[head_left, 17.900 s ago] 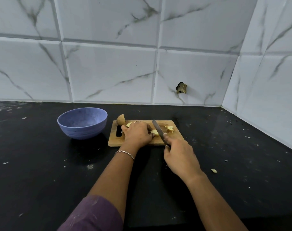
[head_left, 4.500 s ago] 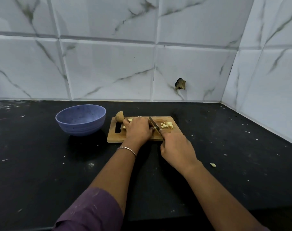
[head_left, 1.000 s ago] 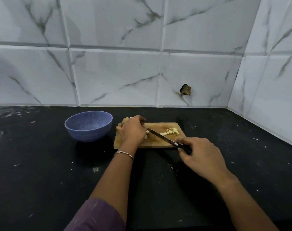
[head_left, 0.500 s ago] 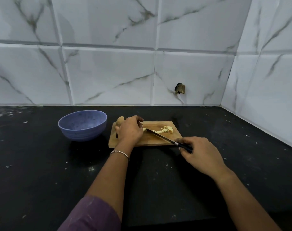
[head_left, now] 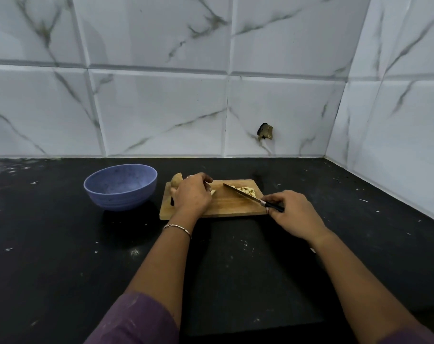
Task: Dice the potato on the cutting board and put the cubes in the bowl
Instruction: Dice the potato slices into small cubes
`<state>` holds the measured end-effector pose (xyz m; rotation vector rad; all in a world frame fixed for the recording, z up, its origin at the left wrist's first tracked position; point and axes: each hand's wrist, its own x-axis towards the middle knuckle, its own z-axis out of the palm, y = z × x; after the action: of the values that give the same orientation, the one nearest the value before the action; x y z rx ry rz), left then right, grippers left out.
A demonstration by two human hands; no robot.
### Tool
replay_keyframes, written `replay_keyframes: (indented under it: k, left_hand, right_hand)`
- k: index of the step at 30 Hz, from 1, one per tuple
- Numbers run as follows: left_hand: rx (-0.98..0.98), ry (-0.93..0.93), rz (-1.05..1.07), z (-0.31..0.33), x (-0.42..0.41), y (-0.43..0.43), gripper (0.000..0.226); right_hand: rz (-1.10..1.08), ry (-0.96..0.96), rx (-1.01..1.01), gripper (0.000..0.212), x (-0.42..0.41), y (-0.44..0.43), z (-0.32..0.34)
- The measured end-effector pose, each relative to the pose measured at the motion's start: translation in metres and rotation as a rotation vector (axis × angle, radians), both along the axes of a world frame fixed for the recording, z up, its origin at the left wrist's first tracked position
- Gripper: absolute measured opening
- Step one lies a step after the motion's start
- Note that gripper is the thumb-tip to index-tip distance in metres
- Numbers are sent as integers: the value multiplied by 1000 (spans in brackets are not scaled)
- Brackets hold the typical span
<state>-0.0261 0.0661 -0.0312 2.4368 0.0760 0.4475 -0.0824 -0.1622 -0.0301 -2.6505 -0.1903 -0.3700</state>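
One wooden cutting board (head_left: 232,208) lies on the black tabletop (head_left: 62,244), and one blue bowl (head_left: 120,186) stands just to its left, not touching it. I cannot see any potato in the bowl.

Two hands are at work over the board. The left hand (head_left: 192,193) sits on the board's left half with its fingers curled down over a pale potato piece (head_left: 213,192), which only peeks out at the fingertips. The right hand (head_left: 293,214) hovers at the board's near right corner and grips the dark handle of the one knife (head_left: 242,194). The blade slants up and to the left across the board towards the left hand.

The potato shows in three lots. One is the pale piece under the left fingers. One is a brown-skinned chunk (head_left: 176,180) at the board's far left corner, behind that hand. One is a small heap of cubes (head_left: 247,190) on the board's far right, just beyond the blade and too small to count singly.

One thin bracelet (head_left: 177,227) circles the left wrist.
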Motion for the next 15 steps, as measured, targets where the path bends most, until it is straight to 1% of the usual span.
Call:
replay_keyframes:
  k: [2,8,10,13,15]
  left_hand:
    - [2,-3,2,1,0,1,26]
    - [156,31,98,6,-4,8,37]
    - [168,62,109,6,-3,9,34]
    - [186,63,119,6,-4,8,21]
    - [229,56,105,6,-3,8,22]
  right_hand:
    - [2,4,11,35,2,1,1]
    - [-15,-14,48,34,5,8,4]
    - [-21,-35,65,32,7,13,5]
    - [-25,-52,101,29,11,21,8]
    - [-25,-51,111,29,15,28,10]
